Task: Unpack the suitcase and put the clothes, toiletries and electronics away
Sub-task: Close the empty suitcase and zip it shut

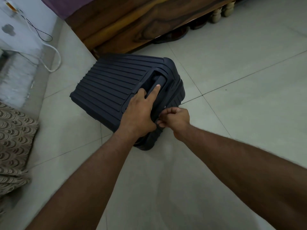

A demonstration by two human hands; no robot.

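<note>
A dark ribbed suitcase (116, 87) is seen lying closed on the pale tiled floor (232, 97), in the middle of the view, with its far end close to a wooden bed frame (132, 25). The left hand (141, 112) is laid on top of the case at its near right part: the thumb is stretched along the recessed carry handle (159, 80), while the other fingers are wrapped down over the near edge of the shell, so the case is gripped by that hand. The right hand (174, 118) is held just beside it, against the near right side of the case, with its fingers curled tightly; something small at the seam appears to be pinched between thumb and fingers, probably a zip pull, though what it is cannot be told for certain. Both forearms are extended from the near edge of the view. Under the bed frame, dark shoes (172, 34) are partly seen. At the far left, a white cable (54, 58) and a thin black cable (41, 33) are hung along the wall, and a patterned fabric (13, 143) is seen at the left edge.
</note>
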